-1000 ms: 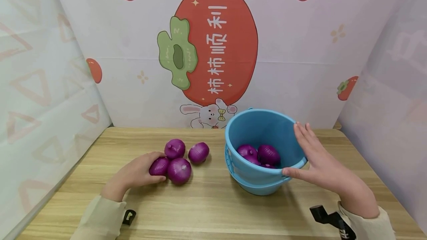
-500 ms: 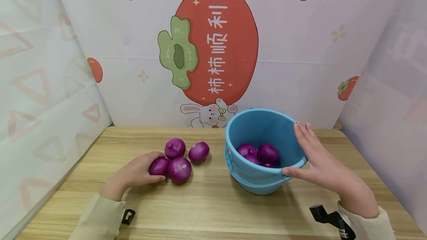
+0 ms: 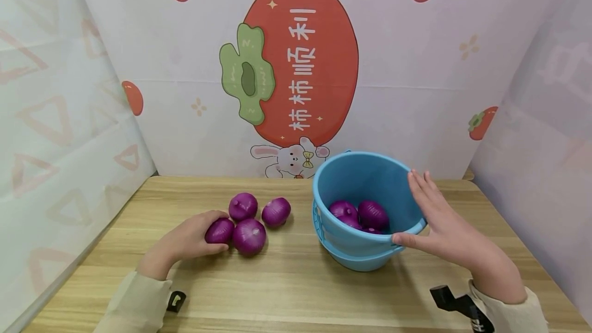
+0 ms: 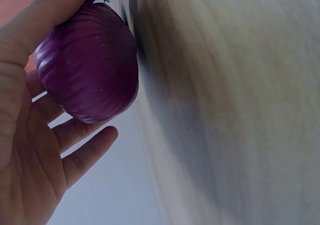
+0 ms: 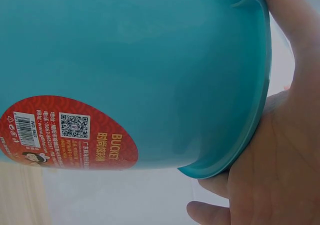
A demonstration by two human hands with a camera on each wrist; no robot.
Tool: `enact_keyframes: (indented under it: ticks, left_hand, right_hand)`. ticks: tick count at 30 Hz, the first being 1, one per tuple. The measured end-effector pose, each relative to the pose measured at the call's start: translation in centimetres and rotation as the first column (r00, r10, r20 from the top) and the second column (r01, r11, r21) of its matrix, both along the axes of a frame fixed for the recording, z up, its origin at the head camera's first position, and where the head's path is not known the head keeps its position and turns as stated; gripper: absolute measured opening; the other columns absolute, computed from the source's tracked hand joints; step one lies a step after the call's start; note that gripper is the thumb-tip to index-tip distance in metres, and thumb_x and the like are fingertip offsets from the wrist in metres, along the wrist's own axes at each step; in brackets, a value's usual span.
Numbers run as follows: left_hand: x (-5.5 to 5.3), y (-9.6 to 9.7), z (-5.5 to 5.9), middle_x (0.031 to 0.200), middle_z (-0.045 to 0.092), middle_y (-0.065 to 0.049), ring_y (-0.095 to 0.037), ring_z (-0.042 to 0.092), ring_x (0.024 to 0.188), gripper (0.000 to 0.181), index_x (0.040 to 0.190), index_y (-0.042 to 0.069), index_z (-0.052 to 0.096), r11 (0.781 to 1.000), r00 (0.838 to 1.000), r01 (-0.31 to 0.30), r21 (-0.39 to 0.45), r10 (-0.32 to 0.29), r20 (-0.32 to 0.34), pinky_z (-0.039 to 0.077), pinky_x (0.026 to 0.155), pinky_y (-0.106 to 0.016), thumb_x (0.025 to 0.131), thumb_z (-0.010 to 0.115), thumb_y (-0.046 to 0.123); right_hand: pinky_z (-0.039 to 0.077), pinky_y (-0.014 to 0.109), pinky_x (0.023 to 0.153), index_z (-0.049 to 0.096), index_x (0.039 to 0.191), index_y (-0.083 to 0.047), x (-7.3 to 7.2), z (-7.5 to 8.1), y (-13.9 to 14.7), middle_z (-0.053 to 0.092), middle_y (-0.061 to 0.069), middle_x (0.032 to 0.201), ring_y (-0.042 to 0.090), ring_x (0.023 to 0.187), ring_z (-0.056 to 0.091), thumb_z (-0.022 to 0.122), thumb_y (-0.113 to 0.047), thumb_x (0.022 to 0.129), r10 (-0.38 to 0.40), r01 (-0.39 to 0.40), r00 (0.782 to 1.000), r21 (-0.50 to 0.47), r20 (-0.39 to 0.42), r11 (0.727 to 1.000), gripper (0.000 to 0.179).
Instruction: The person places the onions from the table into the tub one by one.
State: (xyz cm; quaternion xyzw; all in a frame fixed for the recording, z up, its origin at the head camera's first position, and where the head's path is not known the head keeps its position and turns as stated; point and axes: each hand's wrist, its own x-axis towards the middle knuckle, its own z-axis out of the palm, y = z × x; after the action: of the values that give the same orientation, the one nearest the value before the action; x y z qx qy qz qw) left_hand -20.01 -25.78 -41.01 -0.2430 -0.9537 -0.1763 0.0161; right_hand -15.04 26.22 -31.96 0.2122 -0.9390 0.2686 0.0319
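Note:
At the left of the head view, my left hand [image 3: 191,239] grips a purple onion [image 3: 219,230], thumb on the near side and fingers on the far side. In the left wrist view, this onion [image 4: 90,65] sits between the thumb and the spread fingers. Right beside it are two more onions, one nearer [image 3: 250,237] and one farther back [image 3: 243,206]; a third onion [image 3: 276,212] lies to their right. My right hand [image 3: 441,225] rests its straight fingers and thumb against the rim of a blue bucket [image 3: 393,189]. Several onions [image 3: 373,215] lie inside the bucket.
Everything stands on a wooden table [image 3: 287,292]. A white backdrop [image 3: 407,66] with a printed persimmon rises behind it, and cloth walls flank both sides. In the right wrist view, the bucket's side bears a red label [image 5: 70,132].
My left hand and its onion have shifted very slightly left, away from the nearer onion. My right hand and the bucket hold still.

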Motion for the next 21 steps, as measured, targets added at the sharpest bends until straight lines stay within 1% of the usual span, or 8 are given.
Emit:
enact_keyframes:
  ticks: [4, 11, 21]
  left_hand:
    - [0.16, -0.11, 0.23, 0.117, 0.068, -0.008, -0.022, 0.066, 0.102, 0.062, 0.125, 0.005, 0.060, 1.000, 1.000, -0.003, -0.011, 0.003, -0.007, 0.056, 0.089, -0.045, 0.077, 0.083, 0.037]
    - [0.49, -0.36, 0.53, 0.119, 0.068, -0.012, -0.025, 0.066, 0.103, 0.065, 0.126, 0.004, 0.059, 1.000, 1.000, -0.016, -0.004, 0.016, -0.004, 0.056, 0.088, -0.046, 0.077, 0.083, 0.038]
    - [0.62, -0.21, 0.88, 0.117, 0.069, -0.011, -0.024, 0.067, 0.101, 0.064, 0.125, 0.003, 0.060, 1.000, 1.000, -0.016, -0.005, 0.016, -0.016, 0.057, 0.085, -0.044, 0.076, 0.084, 0.037]
  right_hand:
    - [0.016, 0.084, 0.102, -0.003, 0.160, -0.011, 0.06, 0.03, 0.03, -0.008, 0.010, 0.168, 0.034, 0.153, -0.019, 0.078, -0.046, 0.081, 0.000, 0.000, 1.000, -0.004, 0.000, 1.000, 0.118]
    - [0.016, 0.084, 0.102, -0.003, 0.160, -0.012, 0.07, 0.00, 0.07, -0.008, 0.009, 0.168, 0.034, 0.153, -0.020, 0.078, -0.047, 0.081, -0.001, 0.001, 1.000, -0.004, 0.006, 1.000, 0.119]
    - [0.020, 0.084, 0.099, -0.002, 0.160, -0.011, 0.02, -0.05, 0.07, -0.007, 0.011, 0.168, 0.036, 0.153, -0.018, 0.078, -0.048, 0.080, -0.004, 0.004, 1.000, 0.006, -0.008, 1.000, 0.119]
